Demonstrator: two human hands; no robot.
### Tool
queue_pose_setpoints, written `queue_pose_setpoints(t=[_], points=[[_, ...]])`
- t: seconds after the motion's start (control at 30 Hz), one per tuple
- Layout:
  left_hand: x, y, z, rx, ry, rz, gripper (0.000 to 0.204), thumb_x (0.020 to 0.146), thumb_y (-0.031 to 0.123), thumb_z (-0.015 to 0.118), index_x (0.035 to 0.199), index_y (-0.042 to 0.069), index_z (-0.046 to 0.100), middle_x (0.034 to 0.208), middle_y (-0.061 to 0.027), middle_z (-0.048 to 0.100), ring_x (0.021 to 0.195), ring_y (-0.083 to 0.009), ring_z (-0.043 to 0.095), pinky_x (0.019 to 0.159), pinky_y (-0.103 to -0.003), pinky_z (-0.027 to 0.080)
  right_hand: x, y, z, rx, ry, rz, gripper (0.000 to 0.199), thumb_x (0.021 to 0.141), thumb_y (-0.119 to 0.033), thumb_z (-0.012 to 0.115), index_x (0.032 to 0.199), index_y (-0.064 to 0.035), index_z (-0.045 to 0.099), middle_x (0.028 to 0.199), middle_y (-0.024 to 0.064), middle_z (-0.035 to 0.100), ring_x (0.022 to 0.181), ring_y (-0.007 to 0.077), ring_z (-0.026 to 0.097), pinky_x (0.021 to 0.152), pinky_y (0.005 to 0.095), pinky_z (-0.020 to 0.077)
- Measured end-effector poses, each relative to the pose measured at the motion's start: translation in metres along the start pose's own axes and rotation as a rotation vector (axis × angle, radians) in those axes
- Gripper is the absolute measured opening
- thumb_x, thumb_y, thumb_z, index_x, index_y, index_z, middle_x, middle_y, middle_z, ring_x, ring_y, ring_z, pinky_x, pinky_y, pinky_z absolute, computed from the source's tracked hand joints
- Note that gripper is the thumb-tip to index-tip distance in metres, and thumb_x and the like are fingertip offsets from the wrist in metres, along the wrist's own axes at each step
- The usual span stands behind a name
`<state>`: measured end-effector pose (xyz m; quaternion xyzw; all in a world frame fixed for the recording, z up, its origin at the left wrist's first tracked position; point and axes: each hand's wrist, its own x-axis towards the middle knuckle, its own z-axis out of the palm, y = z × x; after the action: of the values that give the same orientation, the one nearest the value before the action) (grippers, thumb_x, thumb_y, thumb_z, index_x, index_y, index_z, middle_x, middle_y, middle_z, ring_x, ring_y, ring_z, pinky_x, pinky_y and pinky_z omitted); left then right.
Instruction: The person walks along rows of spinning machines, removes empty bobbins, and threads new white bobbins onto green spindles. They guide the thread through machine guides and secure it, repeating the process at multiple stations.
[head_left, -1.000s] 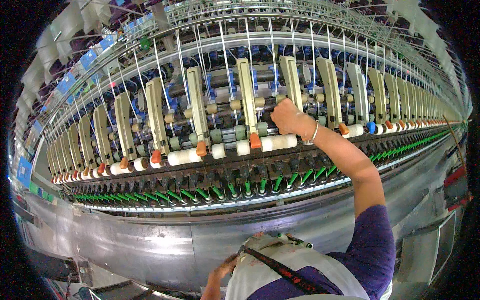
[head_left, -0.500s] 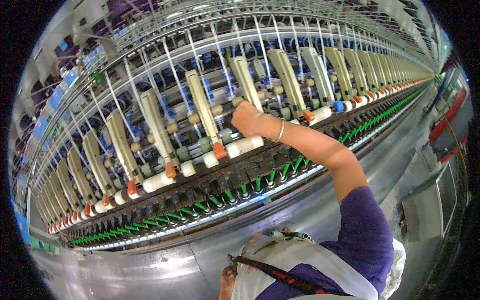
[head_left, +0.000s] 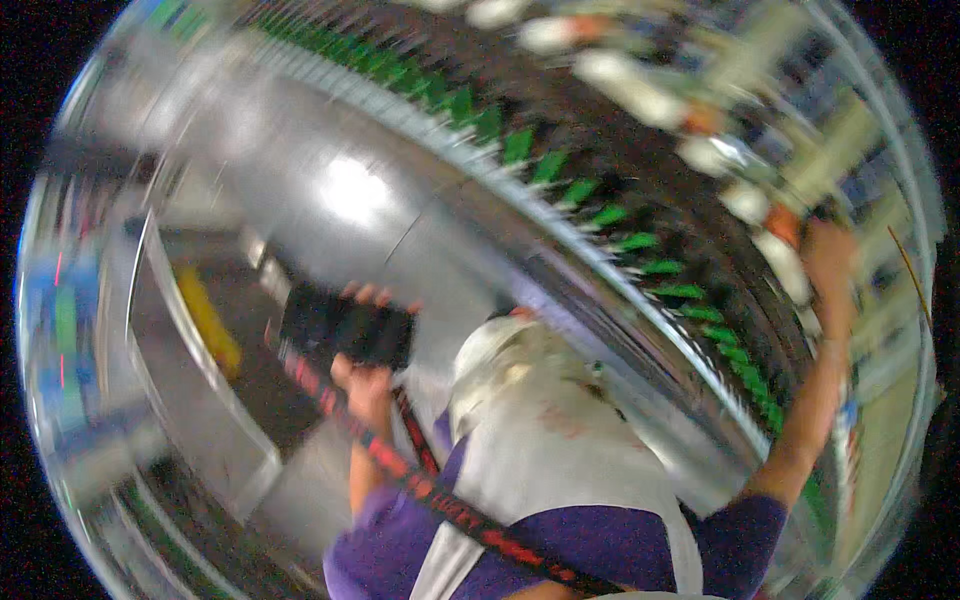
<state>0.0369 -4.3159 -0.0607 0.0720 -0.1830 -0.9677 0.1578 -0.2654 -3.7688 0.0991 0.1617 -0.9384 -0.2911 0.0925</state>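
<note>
Black slab: it was a flat, dark, roughly rectangular block (head_left: 350, 328) with a nearly uniform face and edges softened by blur; any finer detail was too smeared to read.
Slab's place: it sat to the left of the apron (head_left: 560, 440), above the shiny grey metal surface in view.
Left hand: the hand (head_left: 365, 372) was closed round the slab, its thumb side at the lower edge and fingertips (head_left: 367, 294) showing along the upper one.
Strap: a black band with red marks (head_left: 430, 490) ran slantwise from near the slab's lower left corner down across the person's front; whether it joined the slab could not be told.
Right hand: the hand (head_left: 828, 258) was at the machine, just beside an orange tab (head_left: 783, 225) and a white roller (head_left: 780, 265); blur hid how far its fingers were spread and whether they held anything.
White roller: it was pale, rounded and stubby, in a curving row of similar rollers.
Orange tab: it was small and bright against the pale roller.
Green spindles: a row of them (head_left: 517, 147) lined the machine's lower edge, streaked by blur.
</note>
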Motion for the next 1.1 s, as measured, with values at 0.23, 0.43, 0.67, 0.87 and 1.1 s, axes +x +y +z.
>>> queue_pose_setpoints(t=[0.23, 0.43, 0.67, 0.87, 1.1], points=[[-0.003, -0.014, 0.007, -0.236, -0.416, 0.048, 0.092, 0.055, 0.027, 0.087, 0.130, 0.016, 0.035, 0.124, -0.0057, 0.045, 0.120, -0.0267, 0.044, 0.101, -0.069, 0.024, -0.004, 0.019, -0.006, -0.193, -0.094, -0.039, 0.016, 0.072, -0.017, 0.064, 0.077, -0.0030, 0.059, 0.071, 0.0151, 0.061, 0.070, 0.0347, 0.063, 0.062, 0.0447, 0.0497], [-0.008, -0.026, -0.001, -0.211, -0.360, -0.040, 0.094, 0.056, 0.030, 0.086, 0.134, 0.019, 0.035, 0.130, -0.0042, 0.045, 0.123, -0.0284, 0.042, 0.101, -0.070, 0.020, -0.002, 0.008, -0.017, -0.149, -0.106, -0.059, 0.010, 0.069, -0.013, 0.061, 0.076, -0.0048, 0.060, 0.071, 0.0152, 0.062, 0.069, 0.0344, 0.063, 0.061, 0.0445, 0.0497], [0.014, -0.041, -0.004, -0.233, -0.343, -0.142, 0.094, 0.058, 0.038, 0.084, 0.136, 0.017, 0.036, 0.132, -0.0076, 0.045, 0.126, -0.0319, 0.039, 0.101, -0.071, 0.018, -0.005, 0.013, -0.011, -0.130, -0.062, -0.059, 0.011, 0.069, -0.014, 0.060, 0.070, -0.0029, 0.059, 0.071, 0.0170, 0.062, 0.068, 0.0364, 0.062, 0.058, 0.0464, 0.0481], [0.022, -0.048, 0.002, -0.266, -0.304, -0.212, 0.093, 0.058, 0.035, 0.085, 0.134, 0.011, 0.038, 0.132, -0.0118, 0.045, 0.125, -0.0348, 0.040, 0.101, -0.070, 0.019, -0.004, 0.010, -0.011, -0.139, -0.054, -0.008, 0.018, 0.066, -0.021, 0.067, 0.069, -0.0047, 0.060, 0.071, 0.0157, 0.062, 0.068, 0.0371, 0.061, 0.060, 0.0475, 0.0485], [0.028, -0.054, 0.004, -0.276, -0.298, -0.228, 0.093, 0.058, 0.033, 0.085, 0.135, 0.011, 0.036, 0.129, -0.0127, 0.047, 0.124, -0.0370, 0.040, 0.101, -0.069, 0.021, -0.006, 0.007, -0.021, -0.180, -0.098, -0.016, 0.018, 0.068, -0.020, 0.064, 0.076, -0.0036, 0.060, 0.075, 0.0164, 0.063, 0.073, 0.0367, 0.062, 0.062, 0.0461, 0.0493]])
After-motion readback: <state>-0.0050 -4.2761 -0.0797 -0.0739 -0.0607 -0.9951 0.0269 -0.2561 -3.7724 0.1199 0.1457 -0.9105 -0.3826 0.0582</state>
